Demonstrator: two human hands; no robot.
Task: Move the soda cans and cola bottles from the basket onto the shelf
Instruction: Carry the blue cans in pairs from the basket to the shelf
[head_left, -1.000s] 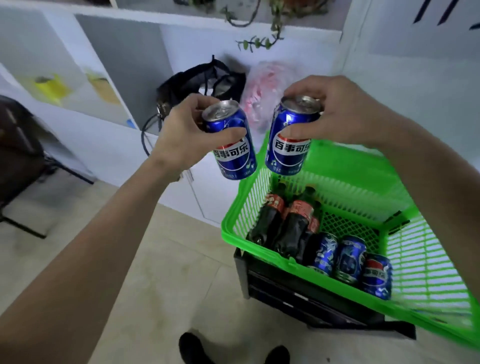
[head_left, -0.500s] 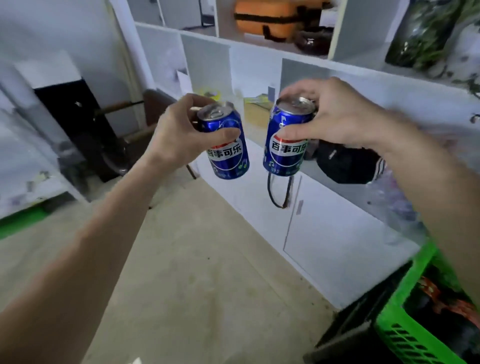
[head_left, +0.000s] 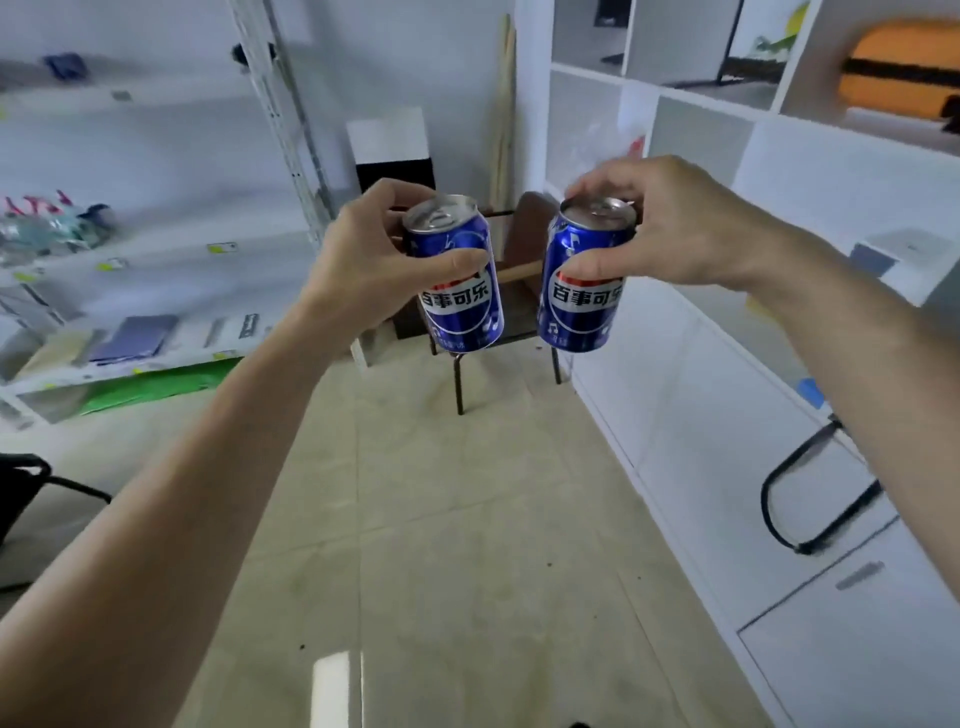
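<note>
My left hand grips a blue soda can near its top, thumb across the front. My right hand grips a second blue soda can by its upper rim. Both cans are upright, side by side at chest height, a short gap between them. A metal shelf rack with white boards stands at the left, holding small packets and flat items. The basket is out of view.
A white cabinet unit with cubbies runs along the right; a black strap hangs over its front. A dark chair with black legs stands behind the cans. Beige tiled floor stretches ahead. An orange bag sits in an upper cubby.
The view has swung left, away from the green basket, which has left the frame. The shelf rack has come into sight on the left. Both hands still hold their cans.
</note>
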